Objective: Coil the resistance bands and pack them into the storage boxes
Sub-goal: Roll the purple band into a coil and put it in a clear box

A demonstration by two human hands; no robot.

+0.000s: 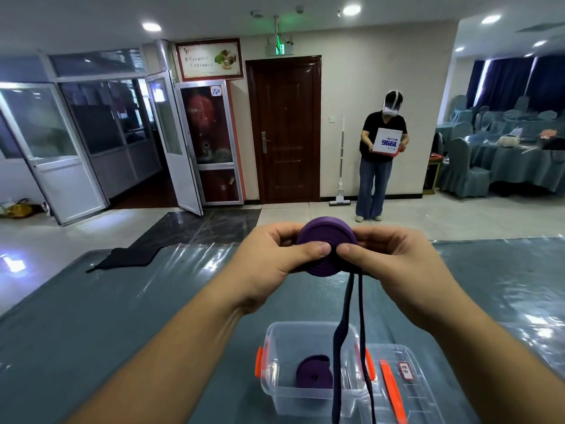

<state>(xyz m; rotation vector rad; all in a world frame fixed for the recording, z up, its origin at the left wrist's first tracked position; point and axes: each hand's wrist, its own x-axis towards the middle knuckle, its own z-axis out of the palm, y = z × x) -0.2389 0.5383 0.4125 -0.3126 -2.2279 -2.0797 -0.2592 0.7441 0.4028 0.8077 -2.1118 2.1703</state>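
I hold a purple resistance band (324, 237) wound into a flat coil above the table. My left hand (275, 258) grips the coil's left side with the thumb on its face. My right hand (388, 255) pinches the right side, thumb beside the left thumb. The band's loose end (351, 325) hangs as two dark strands down over a clear storage box (275, 341) with orange latches. Inside that box lies another coiled purple band (313, 373).
The box's clear lid (403, 390) with an orange clip and a label lies right of it. A black cloth (128, 258) lies at the table's far left edge. The table (122, 316) has a teal cover under plastic. A person (380, 157) holding a white box stands beyond.
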